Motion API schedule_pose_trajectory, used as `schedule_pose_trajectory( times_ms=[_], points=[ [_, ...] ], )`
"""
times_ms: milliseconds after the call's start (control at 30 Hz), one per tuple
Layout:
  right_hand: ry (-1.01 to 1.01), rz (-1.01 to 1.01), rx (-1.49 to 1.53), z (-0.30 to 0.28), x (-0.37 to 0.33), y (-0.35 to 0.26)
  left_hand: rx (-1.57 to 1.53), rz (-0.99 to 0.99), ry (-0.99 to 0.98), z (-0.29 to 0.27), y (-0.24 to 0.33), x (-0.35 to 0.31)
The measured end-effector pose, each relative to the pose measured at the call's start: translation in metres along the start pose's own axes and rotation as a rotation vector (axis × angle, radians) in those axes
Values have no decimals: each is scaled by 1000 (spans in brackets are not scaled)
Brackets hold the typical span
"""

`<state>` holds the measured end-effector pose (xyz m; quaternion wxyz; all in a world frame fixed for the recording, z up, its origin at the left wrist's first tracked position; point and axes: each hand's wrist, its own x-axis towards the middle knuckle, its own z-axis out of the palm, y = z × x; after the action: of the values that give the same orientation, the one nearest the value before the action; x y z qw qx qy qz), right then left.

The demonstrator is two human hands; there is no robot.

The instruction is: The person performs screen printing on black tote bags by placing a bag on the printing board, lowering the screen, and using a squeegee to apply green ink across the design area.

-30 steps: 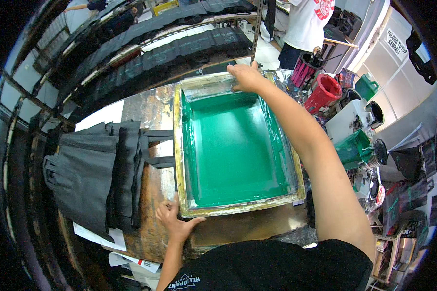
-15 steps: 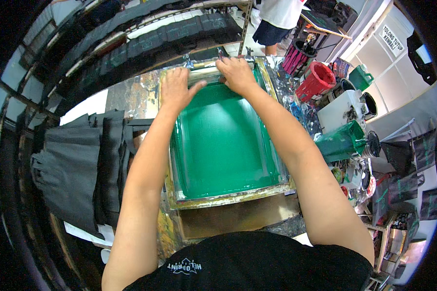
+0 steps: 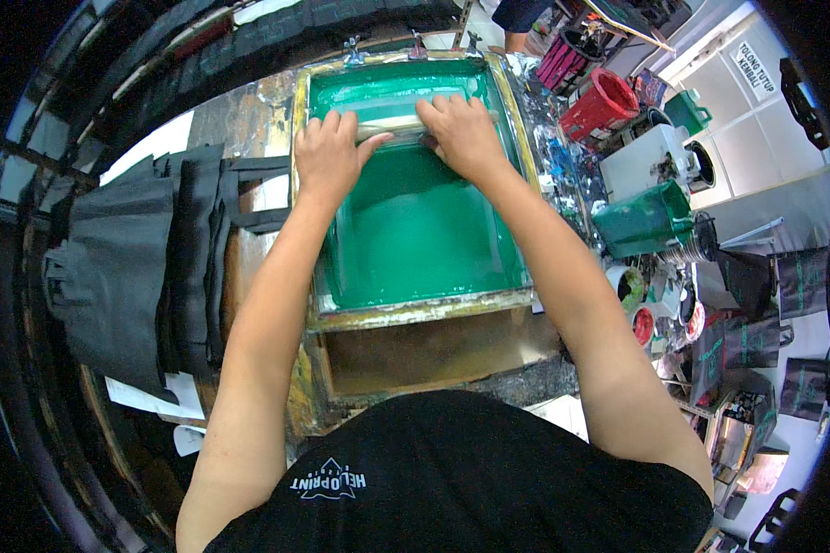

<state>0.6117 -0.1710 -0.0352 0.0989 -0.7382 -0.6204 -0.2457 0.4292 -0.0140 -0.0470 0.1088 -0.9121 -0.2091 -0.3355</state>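
Note:
A wooden-framed printing screen [image 3: 415, 249] lies on the worktable, its mesh coated with wet green ink. Across its upper part runs a squeegee [image 3: 387, 127] with a pale handle, gripped at both ends. My left hand [image 3: 330, 152] wraps over the left end, thumb along the near side. On the right end my right hand [image 3: 461, 136] is closed, fingers over the far side and thumb tucked under. The blade's edge is hidden beneath the handle and hands. Thick green ink shows behind the squeegee, by the clamps [image 3: 417, 46] at the screen's far edge.
At left lies a stack of black fabric bags [image 3: 124, 267] with straps reaching toward the screen. Along the right stand a red bucket [image 3: 604, 103], a green container [image 3: 646, 221], a white jug [image 3: 646, 161] and several ink pots. Racks [image 3: 277, 64] with black bags stand at the far left.
Both hands have drawn the squeegee from the screen's far edge a little nearer to me, uncovering green ink behind it. The view has tilted slightly, and the person at the back shows less.

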Motion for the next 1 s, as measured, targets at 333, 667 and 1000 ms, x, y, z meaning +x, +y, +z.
schedule_pose_trajectory(
  times_ms=[333, 667, 1000],
  points=[
    [-114, 32, 18, -77, -101, -70, -50, -5, -66, -93, 54, -100],
    [-164, 45, 52, -130, -156, -109, -139, -16, -75, -152, 83, -148],
    [-267, 211, 180, -142, -184, -140, -331, -303, -139, -169, 39, -231]
  ],
)
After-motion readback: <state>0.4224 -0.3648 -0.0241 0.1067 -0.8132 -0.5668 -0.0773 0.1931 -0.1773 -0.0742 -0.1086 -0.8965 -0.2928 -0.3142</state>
